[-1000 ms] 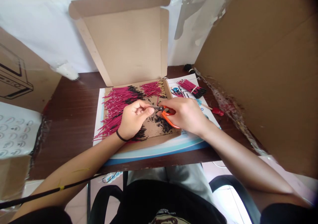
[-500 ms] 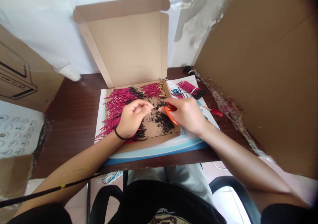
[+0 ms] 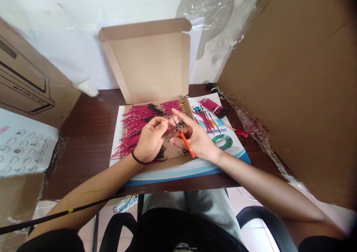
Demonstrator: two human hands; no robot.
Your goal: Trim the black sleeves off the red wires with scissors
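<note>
Wire bundles (image 3: 131, 125) in an open cardboard box (image 3: 147, 66), on a paper sheet (image 3: 237, 147) atop a wooden desk (image 3: 83, 133)

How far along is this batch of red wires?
Looks done: gold-tipped red wires lie bundled at the top of the cardboard box, with black scraps on its floor. In hand: orange-handled scissors in the right hand, the left hand pinching beside them. Left: the large pile of black-ended red wires.
</note>
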